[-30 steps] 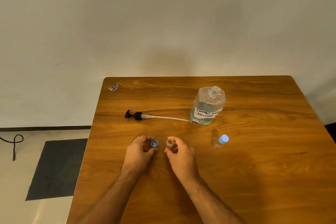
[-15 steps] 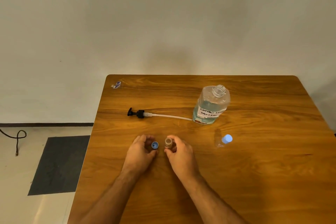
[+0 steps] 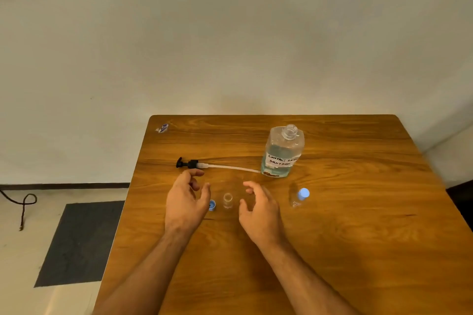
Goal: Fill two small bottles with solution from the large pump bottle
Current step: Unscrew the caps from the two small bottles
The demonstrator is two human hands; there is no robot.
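Small bottles are seen on the desk (image 3: 358, 238): left hand (image 3: 185, 206), fingers apart, blue cap (image 3: 212, 205), uncapped bottle (image 3: 227, 200), right hand (image 3: 259, 208), fingers apart, capped bottle (image 3: 300, 197). Large bottle (image 3: 282, 153) should be tipped slowly.

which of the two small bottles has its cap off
The small bottle standing between the hands is open; its blue cap lies beside it. The other small bottle, farther right, is capped.

The wooden counter (image 3: 358, 238) carries an uncapped pump bottle (image 3: 282, 153); left of it the pump (image 3: 204, 165), nearer an open small bottle (image 3: 227, 200), blue cap (image 3: 212, 205), capped small bottle (image 3: 299, 197).
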